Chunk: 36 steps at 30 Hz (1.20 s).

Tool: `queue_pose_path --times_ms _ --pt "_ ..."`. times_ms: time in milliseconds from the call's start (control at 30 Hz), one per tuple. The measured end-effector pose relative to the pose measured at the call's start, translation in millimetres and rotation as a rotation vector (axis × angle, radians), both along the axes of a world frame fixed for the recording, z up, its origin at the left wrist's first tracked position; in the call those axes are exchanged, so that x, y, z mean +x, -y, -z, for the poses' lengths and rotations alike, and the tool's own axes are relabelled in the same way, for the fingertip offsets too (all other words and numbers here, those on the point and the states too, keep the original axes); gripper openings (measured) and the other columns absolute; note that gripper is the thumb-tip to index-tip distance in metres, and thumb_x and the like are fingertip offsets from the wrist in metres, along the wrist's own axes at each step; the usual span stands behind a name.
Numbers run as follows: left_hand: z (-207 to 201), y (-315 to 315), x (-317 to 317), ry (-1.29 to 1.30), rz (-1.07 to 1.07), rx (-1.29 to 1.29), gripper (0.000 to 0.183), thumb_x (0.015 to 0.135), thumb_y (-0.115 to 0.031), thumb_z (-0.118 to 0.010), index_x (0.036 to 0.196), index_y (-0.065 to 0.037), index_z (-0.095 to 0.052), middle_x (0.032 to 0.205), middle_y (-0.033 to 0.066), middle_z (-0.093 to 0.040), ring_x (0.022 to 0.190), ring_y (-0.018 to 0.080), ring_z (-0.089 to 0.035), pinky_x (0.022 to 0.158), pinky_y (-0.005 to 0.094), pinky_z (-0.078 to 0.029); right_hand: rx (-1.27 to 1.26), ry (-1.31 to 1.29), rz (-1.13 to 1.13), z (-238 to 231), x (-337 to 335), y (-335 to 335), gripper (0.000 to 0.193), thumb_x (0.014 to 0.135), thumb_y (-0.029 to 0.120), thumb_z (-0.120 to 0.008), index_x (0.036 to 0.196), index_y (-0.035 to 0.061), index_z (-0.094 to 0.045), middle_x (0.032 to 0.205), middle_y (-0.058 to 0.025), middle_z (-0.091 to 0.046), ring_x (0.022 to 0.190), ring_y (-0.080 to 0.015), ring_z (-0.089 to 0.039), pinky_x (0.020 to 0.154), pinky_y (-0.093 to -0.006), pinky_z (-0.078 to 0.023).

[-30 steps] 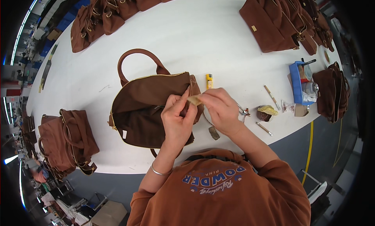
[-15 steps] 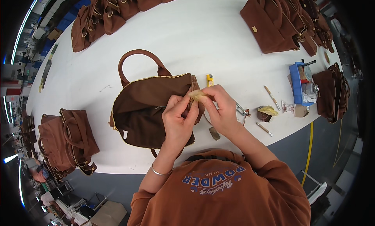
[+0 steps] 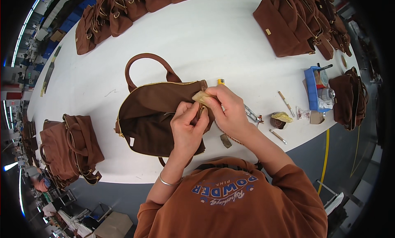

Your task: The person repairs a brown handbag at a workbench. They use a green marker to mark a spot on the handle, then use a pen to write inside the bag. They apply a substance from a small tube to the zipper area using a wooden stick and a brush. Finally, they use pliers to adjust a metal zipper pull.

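A brown handbag lies on its side before me, its gold-toothed zip undone and its dark brown lining showing. At its right end my left hand is closed, thumb and fingers pinching the bag's edge beside a small gold fitting. My right hand pinches a pale yellow, slightly translucent flat piece against that same end, just above the left fingertips. Whether the piece is cloth or rubber I cannot tell. My fingers hide part of the bag's end.
Right of my hands lie metal pliers, a dark round pot with yellow stuff, pen-like tools and a blue tray. A grey-brown block sits near the table's front. More brown bags stand left, right and at the back.
My right hand has shifted slightly down and left, and the yellow piece is now tilted with more of its face showing. The left hand keeps its pinch in nearly the same place.
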<state>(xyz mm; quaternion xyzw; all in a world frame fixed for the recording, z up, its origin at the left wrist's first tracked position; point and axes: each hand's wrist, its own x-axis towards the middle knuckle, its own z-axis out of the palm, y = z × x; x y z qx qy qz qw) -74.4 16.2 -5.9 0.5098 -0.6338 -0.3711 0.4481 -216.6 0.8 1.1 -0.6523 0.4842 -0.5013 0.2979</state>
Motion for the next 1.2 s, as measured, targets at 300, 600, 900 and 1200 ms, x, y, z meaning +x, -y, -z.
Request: queue_pose_path --times_ms 300,600,900,1200 --pt "-3 1 -1 0.022 0.006 0.006 0.027 0.083 0.001 -0.070 0.110 0.003 -0.069 0.078 0.0040 -0.052 0.059 0.0066 -0.047 0.053 0.0215 -0.041 -0.033 -0.139 0.014 -2 -12 -15 0.011 0.087 0.001 -0.063 0.096 0.0000 -0.058 0.079 -0.0128 -0.057 0.069 -0.0296 -0.056 0.059 -0.0375 -0.046" --pt "-1 0 0 0.013 0.012 -0.023 0.027 0.084 0.001 -0.069 0.111 0.003 -0.069 0.080 0.0029 -0.053 0.058 0.0053 -0.048 0.054 0.0210 -0.043 -0.150 -0.101 0.026 -3 2 -5 0.010 0.086 0.000 -0.063 0.095 -0.0004 -0.058 0.078 -0.0127 -0.056 0.066 -0.0292 -0.055 0.058 -0.0379 -0.045" --pt "-4 0 0 0.035 0.017 0.028 0.030 0.084 0.001 -0.069 0.113 0.001 -0.069 0.080 0.0027 -0.054 0.065 0.0066 -0.049 0.057 0.0208 -0.042 -0.146 -0.081 0.046 -2 2 -8 0.011 0.085 -0.001 -0.064 0.096 0.0002 -0.059 0.077 -0.0118 -0.056 0.066 -0.0281 -0.056 0.057 -0.0383 -0.044" --pt "-7 -3 -1 0.030 0.001 0.026 0.033 0.084 0.000 -0.070 0.117 0.000 -0.068 0.081 0.0025 -0.055 0.063 0.0054 -0.048 0.055 0.0200 -0.042 -0.018 -0.075 0.120 -14 -6 -8 0.011 0.087 0.002 -0.065 0.096 0.0005 -0.060 0.079 -0.0105 -0.059 0.064 -0.0245 -0.056 0.056 -0.0347 -0.045"
